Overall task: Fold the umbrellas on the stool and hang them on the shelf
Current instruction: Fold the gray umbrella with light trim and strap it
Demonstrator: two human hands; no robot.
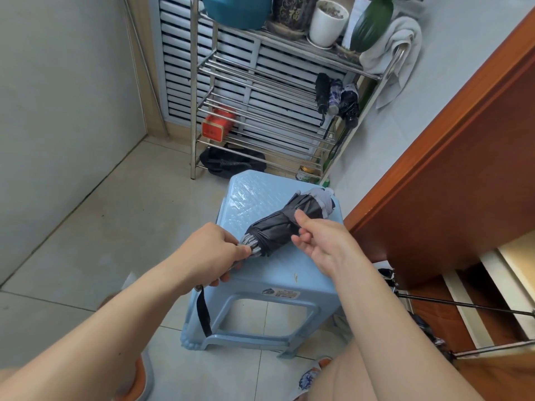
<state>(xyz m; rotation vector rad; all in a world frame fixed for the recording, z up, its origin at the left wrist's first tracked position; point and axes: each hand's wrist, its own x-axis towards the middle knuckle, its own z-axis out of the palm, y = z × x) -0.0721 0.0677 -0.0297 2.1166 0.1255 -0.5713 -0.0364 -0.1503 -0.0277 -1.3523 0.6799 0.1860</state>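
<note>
A steel shelf [260, 91] stands far, with three folded umbrellas [337, 96] hanging at its right end. Near it, a blue stool [260, 204] carries a grey umbrella [285, 224]. The left hand [211, 253] grips its handle end, strap [203, 311] dangling. The right hand [321, 238], fingers loosely curled, touches the canopy.

I can read almost nothing here. The dark pot [292, 11] on the shelf's top tier carries gold Chinese characters, one looking like 福. The red box [217, 124] on a lower tier has a pale label, too blurred to read. The sticker [279, 292] on the stool's near edge is illegible as well.
</note>
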